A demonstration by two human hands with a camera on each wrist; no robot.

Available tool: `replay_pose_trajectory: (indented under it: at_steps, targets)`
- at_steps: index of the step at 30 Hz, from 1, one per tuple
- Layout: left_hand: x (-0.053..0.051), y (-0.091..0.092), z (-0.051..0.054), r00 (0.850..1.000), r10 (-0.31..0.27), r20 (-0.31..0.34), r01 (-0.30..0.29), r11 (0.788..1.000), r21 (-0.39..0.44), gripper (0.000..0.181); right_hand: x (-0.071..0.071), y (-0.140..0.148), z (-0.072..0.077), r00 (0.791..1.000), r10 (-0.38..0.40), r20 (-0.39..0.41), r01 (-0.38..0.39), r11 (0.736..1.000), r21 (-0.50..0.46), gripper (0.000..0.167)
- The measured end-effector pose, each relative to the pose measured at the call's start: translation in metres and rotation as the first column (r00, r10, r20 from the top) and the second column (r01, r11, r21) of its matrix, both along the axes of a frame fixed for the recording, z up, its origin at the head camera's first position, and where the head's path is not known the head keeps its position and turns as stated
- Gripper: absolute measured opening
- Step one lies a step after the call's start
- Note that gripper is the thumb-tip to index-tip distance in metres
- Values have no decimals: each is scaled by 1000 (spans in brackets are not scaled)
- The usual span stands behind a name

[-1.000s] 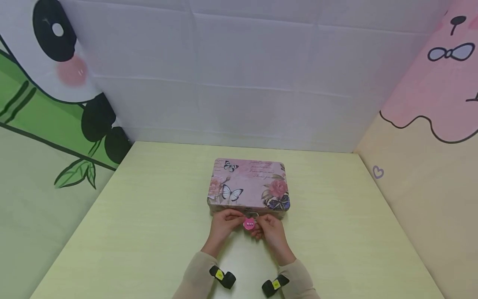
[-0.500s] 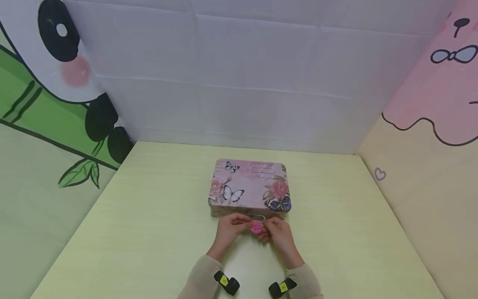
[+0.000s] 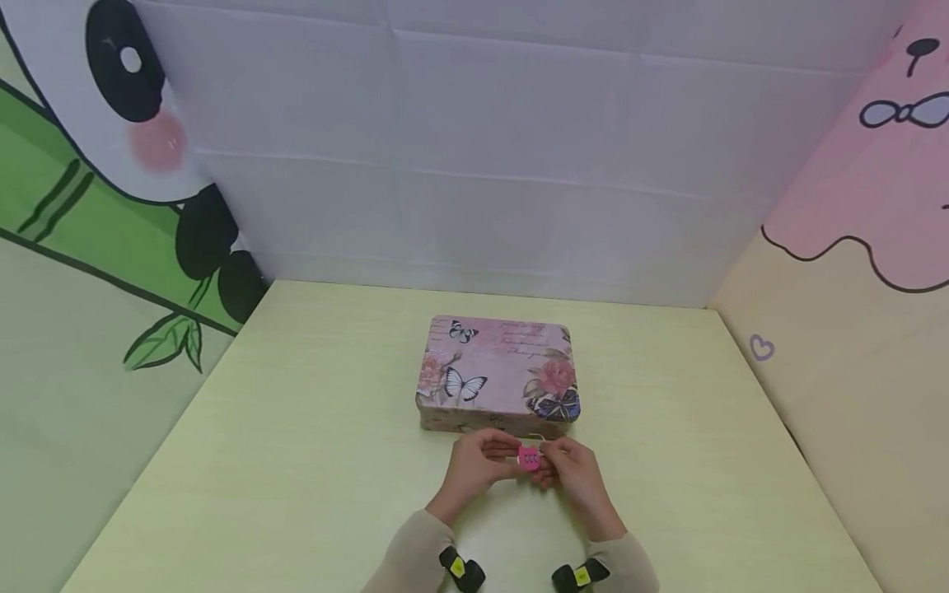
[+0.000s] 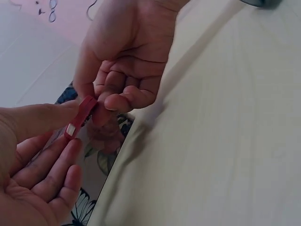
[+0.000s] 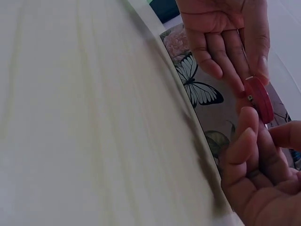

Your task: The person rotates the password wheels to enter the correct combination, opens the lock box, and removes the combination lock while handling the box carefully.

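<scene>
A pink combination padlock with number dials and a thin metal shackle is held between both hands, just in front of a closed box. My left hand pinches the padlock's body between thumb and fingers, as the left wrist view shows with the red-looking padlock. On the other side, my right hand pinches it near the shackle, fingers curled. The box is pink, printed with butterflies and roses, and lies flat behind the hands. Its front clasp is small and unclear.
The box stands on a pale wood-grain table. A white sheet hangs behind the table, with cartoon-printed panels on the left and right. Black straps circle both sleeved wrists.
Both hands have moved right and slightly toward the person with the padlock, away from the middle of the box's front. More of that front face shows. The view has shifted slightly.
</scene>
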State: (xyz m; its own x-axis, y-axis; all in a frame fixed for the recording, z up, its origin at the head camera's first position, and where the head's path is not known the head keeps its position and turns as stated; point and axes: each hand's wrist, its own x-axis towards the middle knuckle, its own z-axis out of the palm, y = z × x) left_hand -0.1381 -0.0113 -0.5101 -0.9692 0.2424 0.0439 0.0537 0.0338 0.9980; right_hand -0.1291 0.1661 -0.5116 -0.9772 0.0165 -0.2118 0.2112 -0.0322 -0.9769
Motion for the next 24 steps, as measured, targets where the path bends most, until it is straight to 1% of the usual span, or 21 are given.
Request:
replay_pose_trajectory:
  at_steps: [6,9,16,20,24]
  targets:
    - [2,16,-5,994,17,-107,-30,992,-122,28,1,13,6,1000,1,24,-2,999,41,16]
    - [4,23,-7,990,15,-138,-38,986,-162,27,3,21,7,999,18,28,-20,998,66,17]
    - [8,33,-9,982,9,-188,-43,983,-178,26,4,35,5,997,65,45,-69,995,78,18]
    - [10,38,-8,981,2,-193,-34,986,-163,26,4,40,5,997,62,48,-67,992,110,18]
    - [11,45,-10,983,-10,-181,-17,989,-144,25,5,46,5,997,59,56,-66,989,134,17]
